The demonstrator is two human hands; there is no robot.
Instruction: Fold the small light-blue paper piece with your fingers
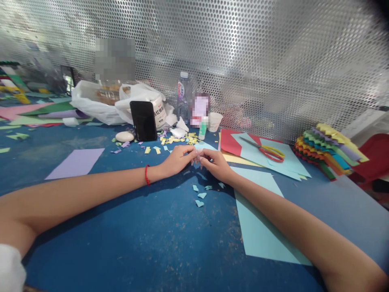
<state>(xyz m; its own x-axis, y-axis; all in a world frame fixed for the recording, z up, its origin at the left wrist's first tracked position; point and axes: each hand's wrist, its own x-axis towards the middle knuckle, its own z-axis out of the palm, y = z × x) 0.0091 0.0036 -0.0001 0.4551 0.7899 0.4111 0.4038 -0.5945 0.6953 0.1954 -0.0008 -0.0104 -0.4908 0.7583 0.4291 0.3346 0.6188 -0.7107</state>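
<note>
My left hand [178,159] and my right hand [215,163] meet fingertip to fingertip over the blue table [136,235], both pinched on a small pale piece of paper [197,155] that is mostly hidden by the fingers. A red string bracelet [146,175] circles my left wrist. Small light-blue scraps [200,195] lie on the table just below the hands. My right forearm lies across a light-blue paper sheet [261,227].
Red-and-yellow scissors [267,151] rest on stacked coloured sheets [273,160] at right, beside a pile of zigzag-folded coloured paper [328,154]. A black phone [143,120], glue stick [202,129], bottle [183,95], plastic bags [100,103] and a lilac sheet [75,162] stand before the perforated metal screen [243,61].
</note>
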